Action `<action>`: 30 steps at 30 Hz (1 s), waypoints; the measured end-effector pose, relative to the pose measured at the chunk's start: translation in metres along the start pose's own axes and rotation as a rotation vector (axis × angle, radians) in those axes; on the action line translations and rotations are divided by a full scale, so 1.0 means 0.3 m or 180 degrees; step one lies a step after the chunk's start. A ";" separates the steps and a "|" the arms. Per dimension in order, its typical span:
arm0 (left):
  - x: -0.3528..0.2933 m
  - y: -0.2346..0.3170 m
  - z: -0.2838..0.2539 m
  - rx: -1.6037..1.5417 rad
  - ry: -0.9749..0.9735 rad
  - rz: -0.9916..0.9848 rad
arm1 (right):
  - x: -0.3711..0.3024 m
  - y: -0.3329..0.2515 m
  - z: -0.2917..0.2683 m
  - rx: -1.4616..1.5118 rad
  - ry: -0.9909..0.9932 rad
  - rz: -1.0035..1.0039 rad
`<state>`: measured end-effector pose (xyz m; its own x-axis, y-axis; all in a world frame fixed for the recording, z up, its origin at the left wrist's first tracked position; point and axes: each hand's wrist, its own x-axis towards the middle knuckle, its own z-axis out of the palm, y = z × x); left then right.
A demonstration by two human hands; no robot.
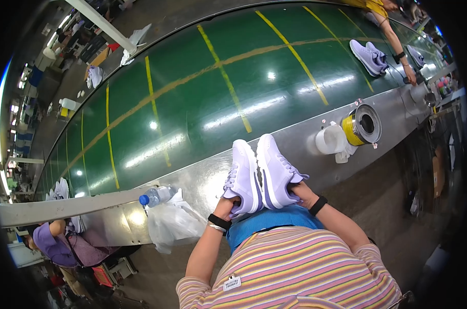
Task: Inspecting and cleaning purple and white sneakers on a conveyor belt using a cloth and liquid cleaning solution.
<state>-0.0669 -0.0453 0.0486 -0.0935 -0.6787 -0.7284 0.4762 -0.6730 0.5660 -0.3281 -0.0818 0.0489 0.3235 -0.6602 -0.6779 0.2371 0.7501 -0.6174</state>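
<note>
Two lavender sneakers with white soles are held side by side in front of my body, toes pointing away and soles facing each other. My left hand [224,208] is closed on the heel end of the left sneaker [243,167]. On the other side, my right hand [305,194] grips the heel end of the right sneaker [278,172]. The shoes hide most of my fingers. Both sneakers are over the near metal edge [207,177] of the conveyor and a blue cloth [274,219] at my lap.
A green conveyor belt [187,103] with yellow lines runs across. To the right stand a white cup [330,140] and a yellow-and-silver can [353,129]. A water bottle [159,195] and plastic bag [174,224] lie left. Another person's arm [393,38] reaches near more sneakers [366,57].
</note>
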 end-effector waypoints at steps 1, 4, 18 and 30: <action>0.005 -0.001 -0.001 -0.0066 -0.0017 0.0039 | 0.007 -0.007 -0.008 0.0076 -0.0114 -0.0072; -0.008 0.005 0.028 -0.0149 0.0041 0.0036 | 0.027 -0.032 -0.026 0.0039 -0.0263 -0.0129; 0.033 -0.004 0.019 -0.0254 -0.0208 -0.0246 | 0.088 -0.093 -0.072 -0.0522 -0.0451 -0.0087; 0.079 -0.027 0.016 -0.0328 -0.0601 0.0010 | 0.112 0.052 -0.210 -0.0557 -0.0052 -0.0044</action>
<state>-0.0772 -0.0572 0.0286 -0.2493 -0.7304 -0.6359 0.5628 -0.6437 0.5186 -0.3711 -0.0947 -0.0087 0.3364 -0.6687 -0.6631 0.0791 0.7217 -0.6877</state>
